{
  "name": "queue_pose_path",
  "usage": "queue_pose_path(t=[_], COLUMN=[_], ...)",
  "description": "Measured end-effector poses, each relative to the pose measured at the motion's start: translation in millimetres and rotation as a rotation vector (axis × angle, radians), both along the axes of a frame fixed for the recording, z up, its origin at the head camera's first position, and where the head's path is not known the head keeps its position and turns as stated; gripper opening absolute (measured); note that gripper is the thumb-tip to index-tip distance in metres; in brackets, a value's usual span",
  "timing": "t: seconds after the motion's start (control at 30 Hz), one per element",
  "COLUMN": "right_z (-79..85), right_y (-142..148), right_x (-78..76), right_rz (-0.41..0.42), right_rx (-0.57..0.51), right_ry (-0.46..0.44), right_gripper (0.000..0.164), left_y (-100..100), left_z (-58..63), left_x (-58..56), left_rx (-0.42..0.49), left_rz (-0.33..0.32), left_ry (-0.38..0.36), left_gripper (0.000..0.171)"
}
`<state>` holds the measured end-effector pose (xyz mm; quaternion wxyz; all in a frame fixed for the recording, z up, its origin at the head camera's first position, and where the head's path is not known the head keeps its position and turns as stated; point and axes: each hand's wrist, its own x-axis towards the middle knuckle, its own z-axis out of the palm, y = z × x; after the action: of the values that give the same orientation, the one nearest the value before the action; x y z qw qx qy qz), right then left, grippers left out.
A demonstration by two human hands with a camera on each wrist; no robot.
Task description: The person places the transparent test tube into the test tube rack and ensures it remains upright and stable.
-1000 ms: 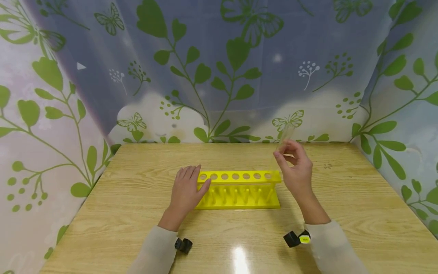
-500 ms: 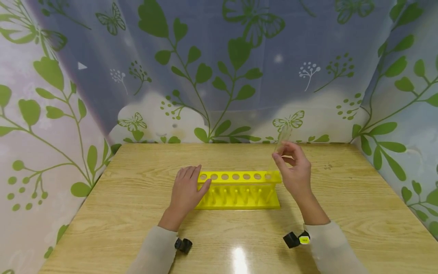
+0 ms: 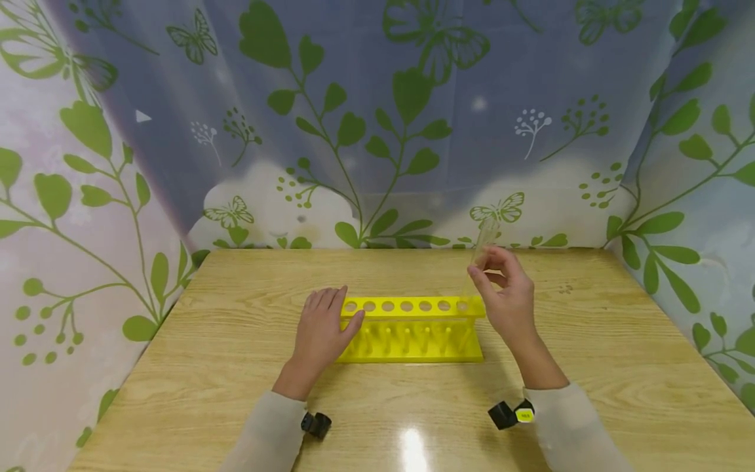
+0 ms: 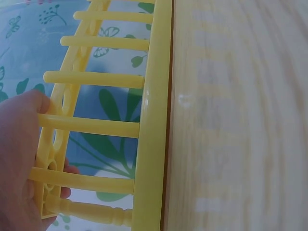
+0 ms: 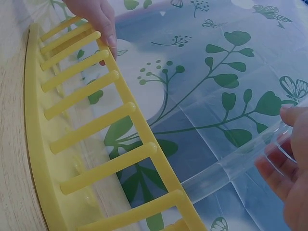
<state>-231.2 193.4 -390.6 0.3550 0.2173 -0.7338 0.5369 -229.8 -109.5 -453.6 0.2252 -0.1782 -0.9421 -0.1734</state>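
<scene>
The right hand (image 3: 510, 285) edges leftward, pinching a clear tube (image 5: 225, 172); the left hand (image 3: 321, 330) grips the yellow rack (image 3: 413, 358).

Yellow label (image 3: 525, 415) on black wrist device (image 3: 502, 415), print illegibly small

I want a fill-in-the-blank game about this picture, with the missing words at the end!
1. The color of the rack is ____.
2. The left hand grips the rack at its ____ end.
3. The right hand holds a tube so clear that you can see ____ it.
4. The cloth behind the table shows leaves and winged insects called ____.

Missing words: yellow; left; through; butterflies.
</scene>
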Motion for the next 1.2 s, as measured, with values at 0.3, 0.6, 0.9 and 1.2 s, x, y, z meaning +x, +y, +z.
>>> queue_pose_path(t=[0.3,0.6,0.9,1.2], right_z=[-1.0,17.6,22.5,6.5], right_y=[0.5,-10.1,-13.7,-6.4], right_x=[-0.2,15.4,21.7,7.2], right_rz=[-0.02,-0.029,-0.031,-0.043], right_rx=[0.013,0.038,0.049,0.067], right_ry=[-0.016,-0.021,-0.036,-0.055], right_gripper=[0.035,0.03,0.031,0.033], left_y=[-0.4,-0.6,-1.0,-1.7], left_z=[0.8,0.3,-0.3,-0.2], left_x=[0.2,-0.7,-0.1,-0.7], left_rx=[-0.007,-0.026,-0.034,-0.041], left_rz=[-0.007,0.0,-0.008,-0.002], left_ry=[0.004,0.002,-0.009,-0.03], left_gripper=[0.063,0.063,0.062,0.064])
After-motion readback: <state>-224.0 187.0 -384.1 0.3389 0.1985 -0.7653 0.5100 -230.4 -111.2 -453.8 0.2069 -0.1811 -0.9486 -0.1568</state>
